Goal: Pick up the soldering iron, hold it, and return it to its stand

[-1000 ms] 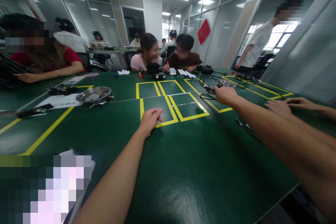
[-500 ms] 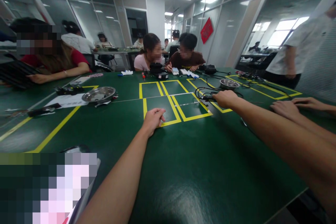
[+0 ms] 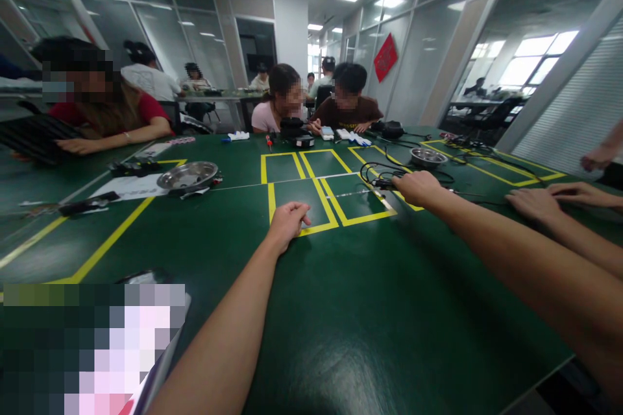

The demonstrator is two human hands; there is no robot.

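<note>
My right hand [image 3: 417, 189] reaches out at centre right, its fingers closed around a bundle of thin black cables [image 3: 370, 176]. Loops of the bundle stick out to the left of the fist and lie over the yellow tape lines. My left hand [image 3: 288, 225] rests on the green table [image 3: 335, 311] at the near edge of a yellow taped rectangle [image 3: 271, 198]. Its fingers are curled in, and nothing shows in them. Just beyond my right hand stands a round metal bowl [image 3: 428, 157].
Another person's hands [image 3: 535, 202] rest on the table at right. A second metal bowl [image 3: 187, 176] and paper [image 3: 129, 187] lie at left. A blurred-out screen [image 3: 97, 350] fills the near left corner. People sit across, near white gloves [image 3: 354, 137] and black devices [image 3: 298, 136].
The view has shifted slightly. A standing person at far right has moved mostly out of view. My hands hold nearly the same places, the right still on the cables.
</note>
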